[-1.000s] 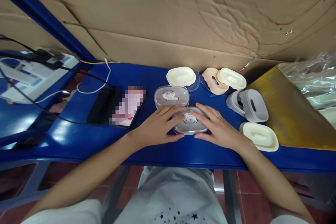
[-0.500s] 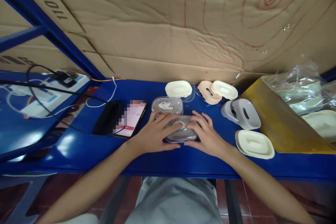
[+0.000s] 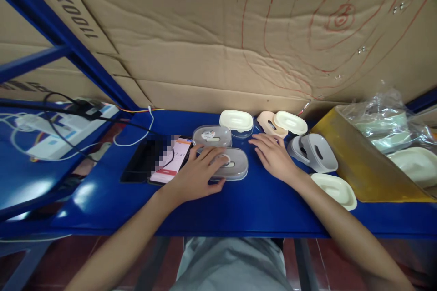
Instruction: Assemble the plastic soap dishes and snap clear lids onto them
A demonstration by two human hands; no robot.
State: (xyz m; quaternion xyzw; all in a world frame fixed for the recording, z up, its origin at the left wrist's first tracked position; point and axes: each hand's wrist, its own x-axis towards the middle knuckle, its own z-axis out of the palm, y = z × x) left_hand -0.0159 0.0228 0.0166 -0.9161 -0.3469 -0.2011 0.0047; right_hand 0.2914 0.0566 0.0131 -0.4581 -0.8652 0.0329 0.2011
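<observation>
My left hand [image 3: 195, 173] lies over the left end of a grey soap box with a clear lid [image 3: 236, 168], its fingers spread on the lid and its thumb apart at the near side. Just behind is a second clear-lidded grey soap box [image 3: 221, 132] bearing a round sticker. My right hand [image 3: 275, 157] is open above the blue table, to the right of the boxes, holding nothing. Beyond its fingertips are a peach soap-box part [image 3: 265, 120] and a cream tray [image 3: 291, 122]. Grey soap-box parts [image 3: 321, 152] stand to its right.
A phone [image 3: 172, 161] and a dark case are at left, near cables and a power strip [image 3: 71, 134]. Another cream tray [image 3: 235, 119] sits at the back. At right, one more cream tray [image 3: 336, 189] lies beside a yellow-brown carton [image 3: 344, 154] with bagged parts. Cardboard [image 3: 191, 32] backs the table.
My right hand has come off the near soap box and moved right and away from me. The two lidded boxes have shifted slightly left with my left hand. The view has tilted a little.
</observation>
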